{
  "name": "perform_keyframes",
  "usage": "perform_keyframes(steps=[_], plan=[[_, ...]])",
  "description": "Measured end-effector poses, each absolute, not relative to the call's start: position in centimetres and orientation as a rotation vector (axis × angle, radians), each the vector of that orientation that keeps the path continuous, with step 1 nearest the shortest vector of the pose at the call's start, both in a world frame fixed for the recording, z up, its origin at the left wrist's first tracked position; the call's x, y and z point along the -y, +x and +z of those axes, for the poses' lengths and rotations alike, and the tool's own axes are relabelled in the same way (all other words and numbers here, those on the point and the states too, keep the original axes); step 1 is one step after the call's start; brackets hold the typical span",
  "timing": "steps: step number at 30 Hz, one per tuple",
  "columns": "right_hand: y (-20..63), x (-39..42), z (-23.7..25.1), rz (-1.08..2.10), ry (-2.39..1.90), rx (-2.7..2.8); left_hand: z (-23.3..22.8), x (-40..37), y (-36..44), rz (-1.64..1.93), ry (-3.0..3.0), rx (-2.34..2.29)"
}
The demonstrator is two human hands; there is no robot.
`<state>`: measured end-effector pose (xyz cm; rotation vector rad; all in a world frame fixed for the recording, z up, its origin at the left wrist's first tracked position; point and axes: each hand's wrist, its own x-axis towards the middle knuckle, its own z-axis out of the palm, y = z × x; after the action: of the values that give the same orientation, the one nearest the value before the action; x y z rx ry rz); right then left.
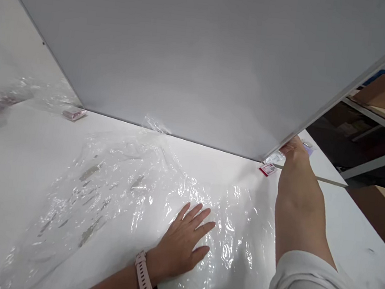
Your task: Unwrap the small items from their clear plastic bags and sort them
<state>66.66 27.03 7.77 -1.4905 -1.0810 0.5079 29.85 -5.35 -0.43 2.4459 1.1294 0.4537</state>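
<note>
**Panel Raised Over Plastic Film**

On the white table [10, 161], a large grey panel [202, 62] was held tilted up, its lower edge resting down. Clear plastic film [132, 188] was already spread beneath, pressed by the flat, released left hand [181, 243]. The panel's corner was gripped by the right hand [294, 149]. A red-and-white label [268, 169] was seen, its writing unreadable.

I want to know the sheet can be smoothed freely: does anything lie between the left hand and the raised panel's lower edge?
Nothing visible. The left hand lies flat on the clear plastic film, and only wrinkled film covers the stretch up to the white panel. The right hand grips the panel's corner, off to the side.
</note>
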Motion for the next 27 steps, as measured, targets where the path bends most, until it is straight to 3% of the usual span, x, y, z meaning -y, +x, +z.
perform_keyframes(steps=[4,8,13,19,27], plan=[[67.6,-23.6,7.7,0.66,-1.593,0.998,-0.8,5.2,29.8,0.419,2.493,-1.126],[67.6,-16.5,5.5,0.558,-1.696,0.826,-1.1,5.1,29.8,0.417,2.507,-1.129],[65.5,-0.5,1.0,0.635,-1.928,1.032,-1.5,5.1,29.7,0.421,2.514,-1.129],[61.4,16.4,0.5,0.304,-2.45,1.345,-1.5,4.9,29.6,0.358,2.529,-1.112],[61.0,19.2,3.5,0.994,-1.973,1.189,1.3,5.5,29.0,0.195,2.386,-1.086]])
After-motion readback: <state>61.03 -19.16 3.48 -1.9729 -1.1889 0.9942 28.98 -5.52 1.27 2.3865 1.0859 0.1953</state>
